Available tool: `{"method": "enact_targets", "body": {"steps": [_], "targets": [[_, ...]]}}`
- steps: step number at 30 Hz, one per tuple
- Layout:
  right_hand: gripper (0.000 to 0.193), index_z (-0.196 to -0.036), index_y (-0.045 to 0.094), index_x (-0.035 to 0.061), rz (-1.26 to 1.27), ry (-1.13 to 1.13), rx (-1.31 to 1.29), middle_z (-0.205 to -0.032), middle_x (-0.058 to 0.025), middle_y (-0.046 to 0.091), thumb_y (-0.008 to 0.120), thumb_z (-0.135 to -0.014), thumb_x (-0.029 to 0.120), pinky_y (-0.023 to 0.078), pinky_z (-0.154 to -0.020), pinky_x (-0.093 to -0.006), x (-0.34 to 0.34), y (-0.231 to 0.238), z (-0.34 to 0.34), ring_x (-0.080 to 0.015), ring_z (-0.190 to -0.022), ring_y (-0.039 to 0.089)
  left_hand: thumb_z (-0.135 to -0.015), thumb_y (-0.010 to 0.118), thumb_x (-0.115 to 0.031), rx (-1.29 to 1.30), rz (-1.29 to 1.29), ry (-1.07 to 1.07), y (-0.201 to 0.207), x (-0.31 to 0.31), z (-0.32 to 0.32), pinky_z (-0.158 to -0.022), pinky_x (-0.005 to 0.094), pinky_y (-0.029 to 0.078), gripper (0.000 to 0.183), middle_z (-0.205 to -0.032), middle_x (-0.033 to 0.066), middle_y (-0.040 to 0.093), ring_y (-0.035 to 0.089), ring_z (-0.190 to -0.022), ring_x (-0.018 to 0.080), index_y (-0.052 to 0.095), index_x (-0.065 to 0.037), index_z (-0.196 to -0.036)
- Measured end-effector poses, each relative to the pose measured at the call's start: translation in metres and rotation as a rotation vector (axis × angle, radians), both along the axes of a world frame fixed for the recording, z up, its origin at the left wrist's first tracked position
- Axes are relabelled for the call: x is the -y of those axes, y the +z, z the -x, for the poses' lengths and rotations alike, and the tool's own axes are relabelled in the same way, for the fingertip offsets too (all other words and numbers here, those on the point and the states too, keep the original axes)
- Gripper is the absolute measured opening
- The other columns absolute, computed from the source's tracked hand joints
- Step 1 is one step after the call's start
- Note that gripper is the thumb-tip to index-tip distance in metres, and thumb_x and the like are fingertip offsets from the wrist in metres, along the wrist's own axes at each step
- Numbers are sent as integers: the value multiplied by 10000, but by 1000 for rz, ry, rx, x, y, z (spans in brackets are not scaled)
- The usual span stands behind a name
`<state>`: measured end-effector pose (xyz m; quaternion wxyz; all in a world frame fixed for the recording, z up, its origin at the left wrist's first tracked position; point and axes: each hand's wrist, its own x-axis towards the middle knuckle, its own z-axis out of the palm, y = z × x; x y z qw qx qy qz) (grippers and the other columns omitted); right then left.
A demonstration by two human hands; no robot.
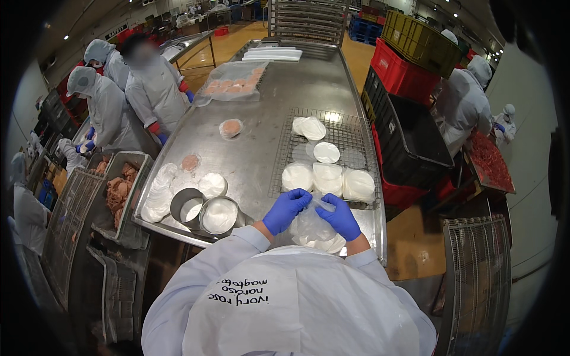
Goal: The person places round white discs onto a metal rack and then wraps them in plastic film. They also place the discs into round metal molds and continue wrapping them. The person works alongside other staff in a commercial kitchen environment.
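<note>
My left hand (286,212) and my right hand (341,218), both in blue gloves, are close together over the near edge of the steel table. Between them they pinch a thin clear plastic sheet or bag (313,224), which hangs toward my apron. Round white sheets (330,244) lie partly hidden below it. Just beyond my hands a wire rack (284,152) bears stacks of white discs (358,186) and a loose white disc (326,152). To the left stand two metal rings (187,205) with white discs inside.
Further up the steel table (309,77) lie a pinkish patty (230,128) and a lined tray of patties (234,83). Meat fills a grey bin (122,193) at left. Black and red crates (409,133) stand along the right side. Co-workers in white (113,113) stand at left.
</note>
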<state>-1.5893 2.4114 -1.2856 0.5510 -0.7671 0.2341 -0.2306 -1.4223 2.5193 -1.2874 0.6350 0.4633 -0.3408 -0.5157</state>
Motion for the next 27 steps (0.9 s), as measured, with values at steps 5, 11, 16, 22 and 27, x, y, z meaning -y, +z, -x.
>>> {"method": "enact_targets", "body": {"steps": [5, 11, 16, 22, 27], "targets": [[183, -964, 609, 15, 69, -56, 281, -878, -62, 618, 573, -785, 33, 472, -797, -289, -8, 1, -5, -147, -855, 584, -946, 584, -202, -200, 68, 11, -11, 5, -3, -675, 214, 436, 141, -847, -37, 550, 514, -747, 62, 601, -73, -1000], [209, -870, 617, -4, -172, -176, 455, -851, -66, 629, 427, -791, 31, 465, -769, -267, 41, -20, 31, -148, -817, 586, -950, 580, -212, -197, 128, 147, -4, 11, -38, -762, 225, 473, 174, -936, -1, 606, 579, -851, 86, 601, -75, -1054], [228, -926, 619, -13, -153, -8, 359, -886, -61, 632, 481, -777, 90, 458, -788, -258, 20, 8, 7, -133, -829, 574, -929, 606, -214, 616, 268, 320, 15, 20, 2, -946, 290, 440, 353, -1126, 70, 615, 573, -1093, 169, 552, -36, -1230], [285, -977, 625, -28, -251, -1, 413, -969, -85, 650, 501, -754, 99, 466, -852, -273, 24, 4, 14, -156, -913, 598, -939, 585, -176, 544, 128, 193, 6, 22, -13, -710, 252, 461, 163, -792, -7, 580, 496, -733, 70, 606, -15, -944], [237, -927, 641, -36, -48, -32, 310, -942, -120, 675, 493, -804, 101, 478, -872, -309, 30, 3, 20, -188, -916, 627, -948, 576, -164, 553, 232, 372, 5, 29, -24, -688, 236, 439, 166, -804, -19, 587, 498, -740, 63, 612, -3, -931]]}}
